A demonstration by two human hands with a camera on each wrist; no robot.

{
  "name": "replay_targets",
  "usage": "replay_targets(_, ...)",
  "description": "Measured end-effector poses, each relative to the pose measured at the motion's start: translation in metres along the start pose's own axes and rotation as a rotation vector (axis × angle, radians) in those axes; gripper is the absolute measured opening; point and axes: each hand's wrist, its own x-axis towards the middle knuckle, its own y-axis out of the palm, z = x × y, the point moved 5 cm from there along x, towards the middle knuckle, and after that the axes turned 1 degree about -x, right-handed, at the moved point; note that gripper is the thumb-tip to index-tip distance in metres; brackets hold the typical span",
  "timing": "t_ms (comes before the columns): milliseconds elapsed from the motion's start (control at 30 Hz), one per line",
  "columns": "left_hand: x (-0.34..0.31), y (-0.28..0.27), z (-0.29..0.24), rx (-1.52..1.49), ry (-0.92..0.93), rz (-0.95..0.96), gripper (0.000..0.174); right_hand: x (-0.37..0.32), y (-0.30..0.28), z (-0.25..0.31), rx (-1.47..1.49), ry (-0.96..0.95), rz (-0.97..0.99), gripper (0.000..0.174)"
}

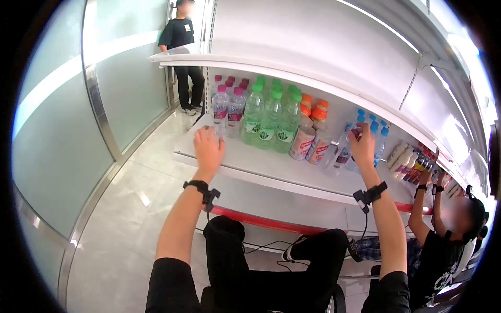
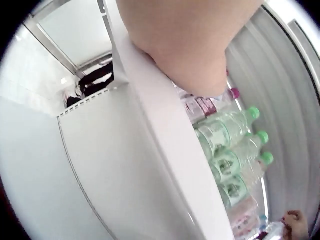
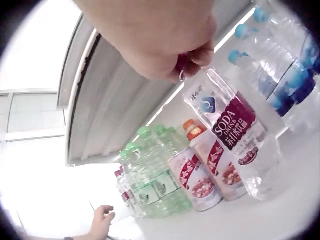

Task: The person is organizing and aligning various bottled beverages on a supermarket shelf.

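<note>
My right hand (image 1: pixel 364 148) pinches the dark pink cap of a clear soda drink bottle (image 1: pixel 342 155). In the right wrist view that bottle (image 3: pixel 240 130) leans at a slant beside two cans (image 3: pixel 196 181), its purple label facing the camera. The left hand (image 1: pixel 209 152) is at the shelf's front left edge, fingers up and relaxed, holding nothing visible, near pink-capped bottles (image 1: pixel 220 108). In the left wrist view its fingers are hidden behind the hand (image 2: pixel 185 55). Whether it touches the shelf I cannot tell.
Green-capped bottles (image 1: pixel 270 121) and orange-capped bottles (image 1: pixel 319 111) stand on the shelf (image 1: pixel 250 166). Blue-capped bottles (image 1: pixel 381 146) are close behind my right hand. An upper shelf board (image 1: pixel 292 78) overhangs them. One person (image 1: pixel 181 34) stands at the left; another (image 1: pixel 443 250) reaches in at the right.
</note>
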Motion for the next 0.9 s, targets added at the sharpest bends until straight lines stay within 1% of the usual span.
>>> replay_targets(67, -0.014, -0.016, -0.043, -0.007, 0.187, 0.038, 0.041, -0.013, -0.007, 0.024, 0.045, 0.038, 0.059, 0.038)
replay_targets(133, -0.032, -0.019, -0.086, -0.229, 0.200, 0.116, 0.044, -0.023, -0.006, 0.044, 0.106, 0.018, 0.047, 0.039)
replay_targets(200, -0.040, -0.025, -0.130, -0.511, 0.198, 0.166, 0.052, -0.030, 0.003, 0.065, 0.163, 0.002, 0.051, 0.039)
replay_targets(267, -0.046, -0.028, -0.166, -0.686, 0.161, 0.231, 0.066, -0.038, 0.011, 0.087, 0.280, -0.044, 0.016, 0.038)
replay_targets(300, -0.047, -0.026, -0.177, -0.681, 0.153, 0.233, 0.066, -0.041, 0.018, 0.097, 0.339, -0.043, 0.012, 0.034)
replay_targets(333, -0.048, -0.022, -0.186, -0.631, 0.145, 0.269, 0.071, -0.043, 0.030, 0.103, 0.342, -0.041, 0.019, 0.034)
replay_targets(367, -0.050, -0.019, -0.190, -0.579, 0.140, 0.307, 0.077, -0.046, 0.042, 0.108, 0.450, -0.051, 0.000, 0.031)
replay_targets(400, -0.053, -0.014, -0.191, -0.573, 0.142, 0.315, 0.077, -0.047, 0.050, 0.113, 0.559, -0.060, -0.024, 0.028)
replay_targets(433, -0.058, -0.005, -0.188, -0.557, 0.105, 0.337, 0.079, -0.048, 0.055, 0.120, 0.566, -0.050, -0.023, 0.028)
replay_targets(467, -0.062, 0.003, -0.183, -0.541, 0.068, 0.357, 0.080, -0.048, 0.061, 0.127, 0.574, -0.032, 0.021, 0.030)
replay_targets(500, -0.063, 0.005, -0.181, -0.532, 0.070, 0.365, 0.080, -0.049, 0.066, 0.133, 0.584, -0.014, 0.065, 0.032)
replay_targets(533, -0.063, 0.006, -0.174, -0.482, 0.024, 0.356, 0.080, -0.050, 0.068, 0.137, 0.593, -0.004, 0.067, 0.032)
replay_targets(567, -0.064, 0.008, -0.168, -0.432, -0.022, 0.348, 0.080, -0.052, 0.073, 0.139, 0.735, 0.092, 0.134, 0.037)
replay_targets(600, -0.063, 0.005, -0.162, -0.423, -0.020, 0.357, 0.080, -0.056, 0.080, 0.138, 0.875, 0.189, 0.202, 0.043)
replay_targets(633, -0.059, -0.001, -0.153, -0.381, -0.035, 0.328, 0.079, -0.062, 0.081, 0.135, 0.939, 0.162, 0.240, 0.047)
replay_targets(667, -0.053, -0.008, -0.143, -0.332, -0.047, 0.286, 0.077, -0.071, 0.088, 0.120, 0.954, 0.159, 0.241, 0.047)
replay_targets(733, -0.043, -0.013, -0.111, -0.271, -0.028, 0.229, 0.075, -0.093, 0.094, 0.106, 0.378, -0.402, -0.041, 0.044)
replay_targets(800, -0.032, -0.019, -0.079, -0.224, -0.075, 0.198, 0.069, -0.120, 0.106, 0.081, 0.471, -0.121, 0.287, 0.041)
replay_targets(833, -0.028, -0.015, -0.058, -0.274, -0.203, 0.292, 0.065, -0.126, 0.110, 0.068, 0.486, -0.119, 0.283, 0.041)
replay_targets(867, -0.022, -0.018, -0.044, -0.264, -0.196, 0.293, 0.065, -0.132, 0.118, 0.050, 0.500, -0.051, 0.250, 0.040)
replay_targets(900, -0.019, -0.019, -0.027, -0.265, -0.281, 0.324, 0.063, -0.135, 0.124, 0.039, 0.514, 0.018, 0.218, 0.039)
